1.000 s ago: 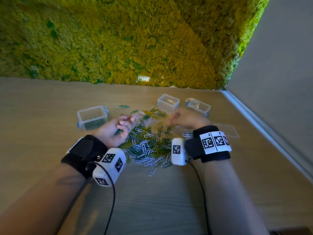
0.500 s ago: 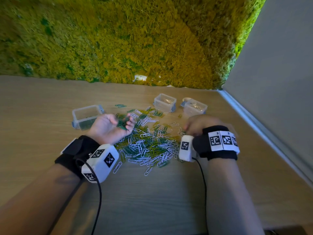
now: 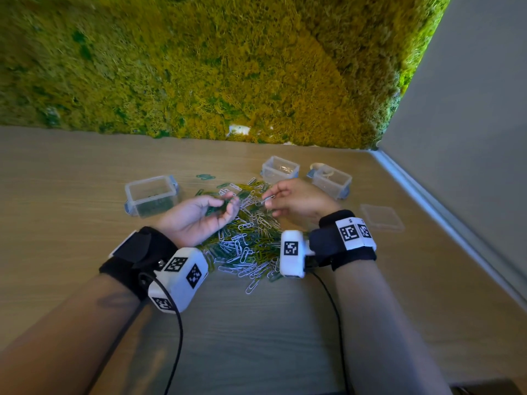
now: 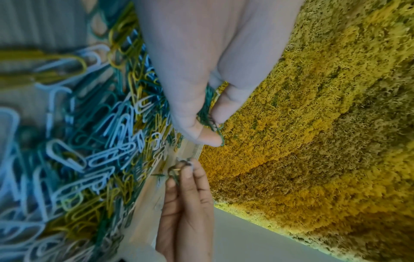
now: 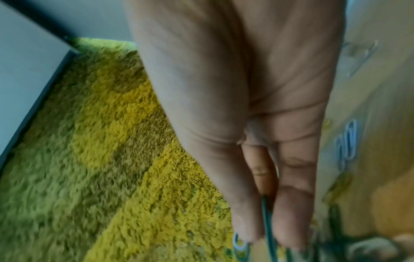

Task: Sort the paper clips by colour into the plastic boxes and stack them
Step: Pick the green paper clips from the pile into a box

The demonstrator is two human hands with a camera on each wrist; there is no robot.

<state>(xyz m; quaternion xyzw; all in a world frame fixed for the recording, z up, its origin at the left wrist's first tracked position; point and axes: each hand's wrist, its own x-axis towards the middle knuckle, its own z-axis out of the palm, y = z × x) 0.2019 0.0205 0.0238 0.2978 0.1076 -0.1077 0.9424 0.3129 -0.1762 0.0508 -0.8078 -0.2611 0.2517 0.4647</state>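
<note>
Both hands are hovering over the pile of paper clips (image 3: 248,240) on the wooden table (image 3: 256,337), a tangle of white, green and yellow. The left hand (image 3: 199,218) is lying palm up, its fingers (image 3: 228,199) curling in over a small bunch of green clips (image 3: 218,206). In the left wrist view the thumb (image 4: 197,131) and a fingertip are pressing together on those green clips (image 4: 208,113), a few wire loops poking out just beyond the thumb tip.

The right hand (image 3: 296,201) is sitting just across from it, fingertips nearly meeting the left's. Its thumb and forefinger are pinching one clip (image 3: 266,198) that looks pale in the head view. The right wrist view is showing a thin green wire (image 5: 267,221) running between two fingers that are lying close together, so I cannot tell that clip's colour for certain. The left wrist view is catching the same hand (image 4: 186,203) from across, fingertips bunched on a small clip (image 4: 177,171).

Beyond the left hand's fingers, off to its outer side, one clear plastic box (image 3: 152,196) is standing open with green clips in the bottom. Past the right hand's fingertips a second box (image 3: 281,169) is standing, and a third box (image 3: 330,181) just beyond its knuckles; what they contain is too small to read. A clear lid (image 3: 382,218) is lying flat beside the right wrist. A moss wall (image 3: 228,67) is filling the background.
</note>
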